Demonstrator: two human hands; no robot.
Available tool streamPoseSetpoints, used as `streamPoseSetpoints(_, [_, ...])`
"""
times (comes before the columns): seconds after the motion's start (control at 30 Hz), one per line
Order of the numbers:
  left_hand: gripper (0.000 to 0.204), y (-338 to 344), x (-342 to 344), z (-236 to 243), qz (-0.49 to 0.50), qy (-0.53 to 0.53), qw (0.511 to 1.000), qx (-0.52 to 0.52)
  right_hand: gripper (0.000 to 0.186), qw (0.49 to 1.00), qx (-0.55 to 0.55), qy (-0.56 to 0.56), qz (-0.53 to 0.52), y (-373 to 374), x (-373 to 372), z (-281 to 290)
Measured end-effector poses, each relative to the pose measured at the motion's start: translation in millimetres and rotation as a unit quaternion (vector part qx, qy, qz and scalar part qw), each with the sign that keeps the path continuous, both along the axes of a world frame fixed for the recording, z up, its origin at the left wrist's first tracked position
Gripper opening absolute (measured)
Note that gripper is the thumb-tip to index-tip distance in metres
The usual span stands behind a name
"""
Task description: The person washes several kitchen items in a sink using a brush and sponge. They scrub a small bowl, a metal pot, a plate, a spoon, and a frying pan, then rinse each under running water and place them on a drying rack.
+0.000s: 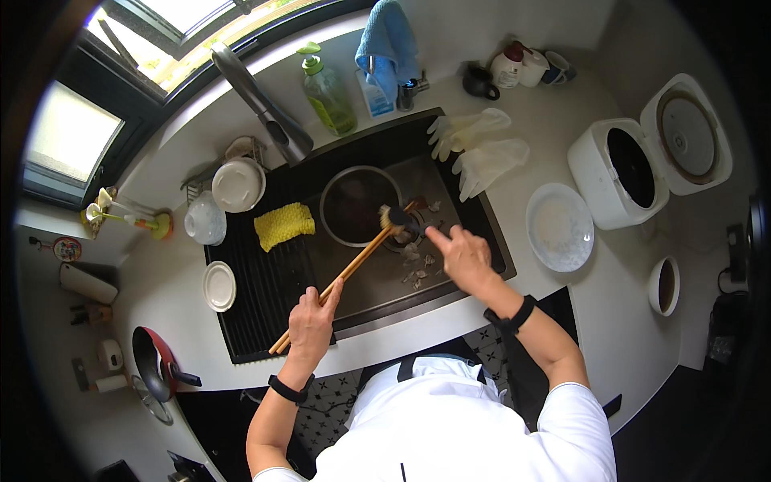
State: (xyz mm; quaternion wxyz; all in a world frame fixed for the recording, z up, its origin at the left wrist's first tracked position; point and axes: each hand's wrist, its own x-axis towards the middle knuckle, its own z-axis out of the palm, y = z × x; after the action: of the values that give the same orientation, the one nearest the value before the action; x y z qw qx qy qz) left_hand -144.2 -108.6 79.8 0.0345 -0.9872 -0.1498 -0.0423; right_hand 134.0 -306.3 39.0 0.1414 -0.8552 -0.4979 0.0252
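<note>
My left hand (pixel 312 323) is closed around a pair of long wooden chopsticks (pixel 363 255), held slanting over the sink (pixel 353 277). My right hand (pixel 466 259) grips a dark-handled scrub brush (pixel 399 216), its pale bristles against the chopsticks near their far ends. Just left of the brush, a round metal pot (pixel 324 210) with dark liquid stands in the sink. Wet food scraps (pixel 419 275) lie on the sink bottom around the drain, which is partly hidden by the brush and my hand.
A yellow cloth (pixel 284 226) lies on the black ribbed drainer at left, below the faucet (pixel 285 135). Pale rubber gloves (pixel 490 161) drape at the sink's right edge. Further right are a white plate (pixel 560 228) and an open rice cooker (pixel 598 173). A green soap bottle (pixel 328 96) stands behind.
</note>
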Motion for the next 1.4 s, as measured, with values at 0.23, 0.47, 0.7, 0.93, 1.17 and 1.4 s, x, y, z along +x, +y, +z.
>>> streamPoseSetpoints(0.23, [0.068, 4, -11, -2, -0.017, -0.021, 1.000, -0.005, 0.047, 0.995, -0.011, -0.021, -0.100, -7, 12, -13])
streamPoseSetpoints(0.47, [0.074, 3, -25, 6, 0.014, -0.021, 0.995, -0.095, 0.049, 0.990, -0.012, -0.011, -0.137, -25, 33, -17])
streamPoseSetpoints(0.7, [0.074, 2, -7, 5, 0.039, -0.008, 0.986, -0.163, 0.054, 0.998, 0.056, 0.006, 0.005, -11, -11, 6])
streamPoseSetpoints(0.93, [0.076, 2, -4, 6, 0.033, 0.017, 0.991, -0.129, 0.051, 0.998, 0.010, -0.061, -0.024, -2, -25, 13])
streamPoseSetpoints(1.17, [0.077, 5, 2, 2, 0.024, 0.004, 0.991, -0.128, 0.056, 0.991, 0.050, -0.092, -0.087, -1, -26, 12])
streamPoseSetpoints(1.4, [0.078, 16, -24, 4, 0.022, -0.015, 0.991, -0.131, 0.048, 0.998, 0.030, -0.030, -0.040, -8, -6, 5])
